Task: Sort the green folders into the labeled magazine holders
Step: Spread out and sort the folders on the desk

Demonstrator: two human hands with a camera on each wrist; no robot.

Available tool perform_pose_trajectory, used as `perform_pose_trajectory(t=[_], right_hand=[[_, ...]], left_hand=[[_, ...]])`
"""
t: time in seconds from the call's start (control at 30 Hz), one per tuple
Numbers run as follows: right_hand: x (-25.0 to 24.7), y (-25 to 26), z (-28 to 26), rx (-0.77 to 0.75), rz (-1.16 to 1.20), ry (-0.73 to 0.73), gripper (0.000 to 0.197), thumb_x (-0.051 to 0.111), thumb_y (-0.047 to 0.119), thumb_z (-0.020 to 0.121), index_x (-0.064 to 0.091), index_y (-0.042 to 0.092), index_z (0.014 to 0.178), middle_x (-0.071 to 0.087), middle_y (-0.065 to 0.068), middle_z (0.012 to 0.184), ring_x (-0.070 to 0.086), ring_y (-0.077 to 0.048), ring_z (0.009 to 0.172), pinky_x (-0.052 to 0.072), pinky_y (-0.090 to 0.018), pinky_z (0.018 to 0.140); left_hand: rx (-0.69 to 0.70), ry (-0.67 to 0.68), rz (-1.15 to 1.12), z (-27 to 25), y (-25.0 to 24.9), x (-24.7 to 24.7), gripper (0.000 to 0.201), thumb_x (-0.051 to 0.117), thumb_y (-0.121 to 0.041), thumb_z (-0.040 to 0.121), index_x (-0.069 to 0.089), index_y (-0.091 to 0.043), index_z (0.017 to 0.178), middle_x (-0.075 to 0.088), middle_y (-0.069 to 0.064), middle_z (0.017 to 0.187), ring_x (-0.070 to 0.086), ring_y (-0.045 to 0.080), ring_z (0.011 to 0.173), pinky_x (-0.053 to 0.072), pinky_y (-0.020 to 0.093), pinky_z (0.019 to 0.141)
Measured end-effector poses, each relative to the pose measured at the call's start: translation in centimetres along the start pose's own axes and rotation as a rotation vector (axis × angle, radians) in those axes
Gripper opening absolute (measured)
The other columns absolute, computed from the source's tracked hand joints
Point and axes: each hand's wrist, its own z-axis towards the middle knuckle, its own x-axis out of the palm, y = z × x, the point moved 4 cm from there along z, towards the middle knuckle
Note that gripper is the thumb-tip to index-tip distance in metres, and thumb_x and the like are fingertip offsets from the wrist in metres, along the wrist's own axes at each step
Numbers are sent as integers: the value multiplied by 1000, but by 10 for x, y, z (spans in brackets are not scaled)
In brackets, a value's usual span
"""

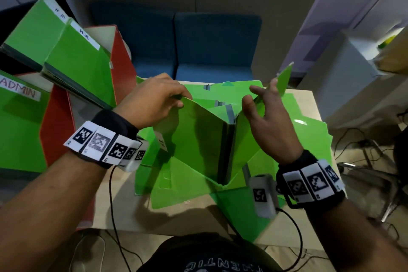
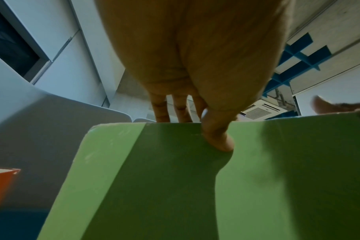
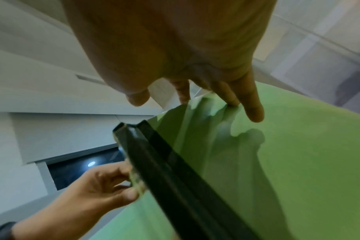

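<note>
A green folder (image 1: 198,139) with a dark spine (image 1: 225,150) is held open above the table. My left hand (image 1: 180,100) pinches the top edge of its left cover, thumb on the near face (image 2: 218,134) and fingers behind. My right hand (image 1: 258,99) has straight, spread fingers (image 3: 253,110) touching the right cover (image 3: 298,162), with the thumb held off it. A white label (image 1: 162,141) on the left cover is unreadable. Under it lies a pile of green folders (image 1: 298,121). Red magazine holders (image 1: 123,66) at the left hold folders marked H.R (image 1: 77,57) and ADMIN (image 1: 19,121).
The light wooden table (image 1: 176,221) is small, and the folder pile covers most of it. Blue chairs (image 1: 198,46) stand behind it. A white cabinet (image 1: 353,68) is at the right. Black cables (image 1: 114,205) run from my wrists over the table's front edge.
</note>
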Motion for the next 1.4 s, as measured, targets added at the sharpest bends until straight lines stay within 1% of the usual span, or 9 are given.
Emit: perform_pose_trajectory(t=[0.1, 0.27, 0.53, 0.67, 0.77, 0.93, 1.03, 1.27, 1.4], right_hand=[[8, 13, -3, 12, 76, 48, 78, 41, 69, 79, 37, 22, 142, 9, -11, 160, 8, -9, 145, 18, -30, 116], [13, 34, -5, -14, 32, 171, 76, 68, 41, 85, 29, 20, 147, 48, -5, 143, 48, -19, 128, 41, -31, 103], [23, 50, -4, -119, -166, 196, 65, 59, 17, 84, 37, 13, 145, 61, -12, 127, 61, -27, 110, 48, -42, 95], [15, 46, -3, -154, -153, 118, 55, 50, -3, 81, 54, 12, 134, 66, -8, 121, 62, -24, 106, 43, -24, 95], [-2, 45, 0, -176, -49, 76, 58, 50, -7, 79, 59, 18, 131, 67, 4, 120, 63, -9, 100, 43, -10, 87], [-25, 20, 15, -184, 279, -50, 59, 61, -1, 85, 48, 24, 137, 59, 13, 127, 58, 2, 111, 50, -22, 91], [-40, -4, 24, -151, 438, -150, 60, 61, 8, 80, 47, 24, 136, 61, 6, 127, 58, -7, 114, 48, -31, 97], [-30, -71, 34, -39, 661, -139, 65, 66, 14, 80, 43, 17, 141, 55, -6, 136, 53, -22, 125, 46, -45, 100], [7, -115, 42, 60, 376, -33, 63, 52, -4, 92, 32, 24, 145, 50, -13, 138, 55, -29, 120, 54, -41, 90]], left_hand=[[58, -32, -31, 10, -8, 3, 21, 75, -9, 80, 73, -17, 99, 69, -4, 90, 56, 17, 90, 47, 32, 79], [85, -115, -143, 26, -19, 6, 39, 81, -6, 72, 67, -16, 108, 56, -11, 93, 50, -7, 84, 38, 9, 81], [132, -351, -221, 35, -37, 24, 59, 83, -4, 68, 61, -9, 122, 48, -2, 103, 50, 4, 89, 40, 8, 86], [-41, -435, -246, 27, -23, 45, 77, 83, -16, 73, 45, -12, 141, 43, 9, 138, 40, 11, 129, 28, 13, 109], [-222, -315, -372, 15, -5, 71, 87, 75, -22, 83, 23, -18, 152, 27, 6, 154, 28, 13, 141, 20, 14, 115], [-482, -108, -324, -13, 27, 108, 71, 49, -34, 99, 9, -17, 155, -1, -5, 162, 7, 9, 147, 10, 27, 119], [-628, -59, -350, -30, 42, 118, 73, 44, -41, 100, 4, -16, 155, -7, -2, 162, 4, 13, 148, 8, 26, 116], [-766, -160, -502, -44, 62, 109, 88, 54, -54, 90, 3, -22, 155, 22, 4, 159, 26, 20, 144, 26, 44, 117], [-758, -303, -408, -45, 59, 85, 90, 67, -27, 90, 6, -16, 155, 19, 4, 160, 21, 17, 145, 12, 23, 112]])
